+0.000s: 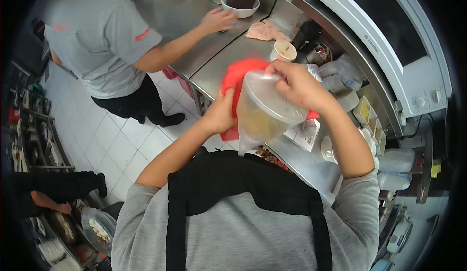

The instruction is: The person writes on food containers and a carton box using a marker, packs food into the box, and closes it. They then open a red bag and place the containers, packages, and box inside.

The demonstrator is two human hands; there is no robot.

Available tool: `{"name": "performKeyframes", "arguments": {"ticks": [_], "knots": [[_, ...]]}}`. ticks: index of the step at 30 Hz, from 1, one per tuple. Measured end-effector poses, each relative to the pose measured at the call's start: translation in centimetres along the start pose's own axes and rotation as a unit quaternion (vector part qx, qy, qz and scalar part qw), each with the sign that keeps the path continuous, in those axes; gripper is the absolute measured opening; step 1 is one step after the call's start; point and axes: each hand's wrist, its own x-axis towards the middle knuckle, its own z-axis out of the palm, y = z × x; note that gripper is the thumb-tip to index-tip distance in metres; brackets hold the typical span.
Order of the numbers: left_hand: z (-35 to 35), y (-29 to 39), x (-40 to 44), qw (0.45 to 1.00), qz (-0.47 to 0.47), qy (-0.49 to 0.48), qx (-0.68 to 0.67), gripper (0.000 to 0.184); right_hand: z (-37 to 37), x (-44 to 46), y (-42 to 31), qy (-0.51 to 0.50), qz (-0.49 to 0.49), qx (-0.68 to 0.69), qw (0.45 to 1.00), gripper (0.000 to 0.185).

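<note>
My right hand [300, 87] is closed, pinching the top of a clear plastic bag [246, 137]. Inside that bag is a round lidded plastic tub [265, 124], tilted, its contents yellowish. My left hand [221, 113] is wrapped round the side of a red plastic bag [239, 70], which lies behind and around the clear one. Both bags are held up in front of my chest, over the counter's edge. Part of my left fingers is hidden behind the bags. Just beyond my right hand stands a white paper cup with a lid [284, 50].
A steel counter [204, 57] runs ahead, with a pink cloth [266, 30], a white bowl [243, 12] under a yellow-lidded jar, and a white microwave [413, 76] at right. A co-worker [104, 42] reaches across from the left. Another person's hand [62, 207] shows at lower left.
</note>
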Motion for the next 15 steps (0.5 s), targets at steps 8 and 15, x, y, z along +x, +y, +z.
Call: {"name": "performKeyframes", "arguments": {"ticks": [8,15], "knots": [[-1.8,-1.3,-0.5,0.991,-0.113,0.072,-0.011,0.126,7.6,4.7,8.8,0.152,-0.155,-0.114,0.969,0.032],[-5.6,-3.3,-0.2,0.98,-0.14,0.129,0.05,0.125,8.1,6.5,10.8,0.079,-0.033,-0.123,0.989,0.033]]}}
